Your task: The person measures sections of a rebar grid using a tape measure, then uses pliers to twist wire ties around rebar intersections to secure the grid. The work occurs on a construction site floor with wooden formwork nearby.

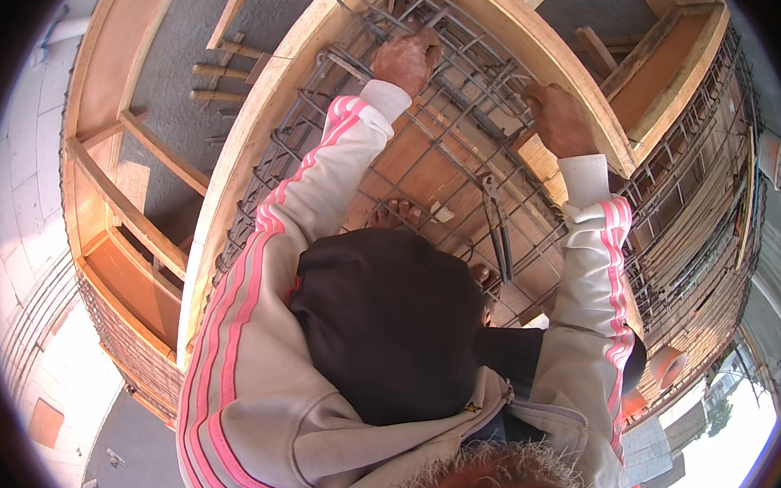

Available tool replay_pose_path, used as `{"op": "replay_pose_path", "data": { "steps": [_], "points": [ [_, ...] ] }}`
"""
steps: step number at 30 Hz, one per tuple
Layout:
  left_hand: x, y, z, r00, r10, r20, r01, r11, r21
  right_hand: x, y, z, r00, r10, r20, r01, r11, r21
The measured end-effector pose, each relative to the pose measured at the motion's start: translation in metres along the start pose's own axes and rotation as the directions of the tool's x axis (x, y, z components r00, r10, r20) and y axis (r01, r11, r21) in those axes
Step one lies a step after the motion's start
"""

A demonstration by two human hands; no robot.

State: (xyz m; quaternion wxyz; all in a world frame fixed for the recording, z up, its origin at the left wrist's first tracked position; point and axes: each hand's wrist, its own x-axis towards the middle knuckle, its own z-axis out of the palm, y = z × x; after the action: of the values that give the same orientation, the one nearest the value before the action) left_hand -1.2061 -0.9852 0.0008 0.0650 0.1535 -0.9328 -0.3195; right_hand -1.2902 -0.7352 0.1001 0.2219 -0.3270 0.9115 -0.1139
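Observation:
My left hand [407, 59] is closed in a fist at the far end of a steel rebar cage [471, 58], its fingers wrapped round a bar. Over on the right, my right hand [558, 118] has its fingers curled on the cage's near right bars, close to a timber edge. Between the two arms, a pair of pincers [496, 223] with dark handles lies across the rebar mesh [430, 171], touched by neither hand. Under the mesh are brown plywood panels. Bare toes [394, 213] show on the mesh below my left forearm.
Timber formwork beams [264, 122] rise along the left, and another beam [560, 41] runs along the far right. Wooden-handled tools [221, 72] lie on grey concrete beyond the left beam. More rebar mesh [691, 162] and long strips stand at the right.

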Motion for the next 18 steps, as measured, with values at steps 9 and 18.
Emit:
{"op": "replay_pose_path", "data": {
  "steps": [9, 18],
  "points": [
    [-0.006, -0.001, 0.01, 0.948, -0.315, 0.051, 0.319, 0.932, -0.171, 0.028, -0.009, 0.033, 0.994, 0.064, 0.086, -0.074, 0.99, 0.119],
    [-0.004, 0.004, 0.004, 0.913, -0.377, 0.155, 0.404, 0.889, -0.216, 0.046, -0.013, 0.034, 0.963, 0.118, 0.241, -0.18, 0.95, 0.256]
  ]
}}
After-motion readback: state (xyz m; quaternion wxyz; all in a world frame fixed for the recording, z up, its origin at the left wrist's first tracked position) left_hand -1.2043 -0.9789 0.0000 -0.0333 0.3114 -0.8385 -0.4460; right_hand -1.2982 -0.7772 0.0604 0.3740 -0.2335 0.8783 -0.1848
